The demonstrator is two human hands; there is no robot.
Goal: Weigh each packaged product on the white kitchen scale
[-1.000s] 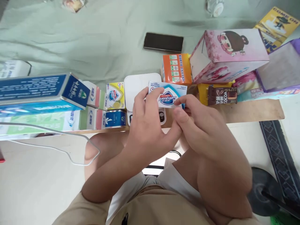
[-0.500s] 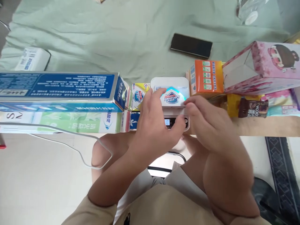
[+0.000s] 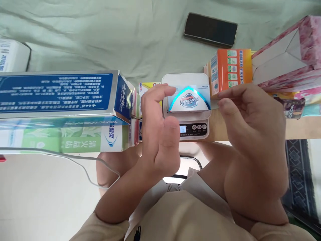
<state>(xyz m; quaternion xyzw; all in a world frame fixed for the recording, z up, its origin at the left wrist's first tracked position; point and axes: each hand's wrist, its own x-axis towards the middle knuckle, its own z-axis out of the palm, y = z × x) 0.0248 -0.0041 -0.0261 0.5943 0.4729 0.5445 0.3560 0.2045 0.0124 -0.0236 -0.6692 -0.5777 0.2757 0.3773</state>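
A white Safeguard soap box (image 3: 188,100) lies flat on the white platform of a small kitchen scale (image 3: 185,79), whose lit display and buttons face me. On its left side is my left hand (image 3: 160,130), fingers curved and apart from the thumb, holding nothing; its index fingertip overlaps the box's left end, and I cannot tell whether it touches. My right hand (image 3: 253,124) hovers to the right of the scale, thumb and index finger parted with nothing between them, close to the orange box (image 3: 233,70).
At the left are a long blue toothpaste box (image 3: 57,93) and a green-white box (image 3: 82,137), with a cable (image 3: 75,157) hanging in front. A yellow soap box (image 3: 147,86) adjoins the scale. A phone (image 3: 210,29) lies behind; a pink box (image 3: 288,57) stands right.
Both hands have drawn away from the soap box, the right one moving further right. The box now rests on the scale unheld, and the scale's buttons are uncovered. The view has shifted closer.
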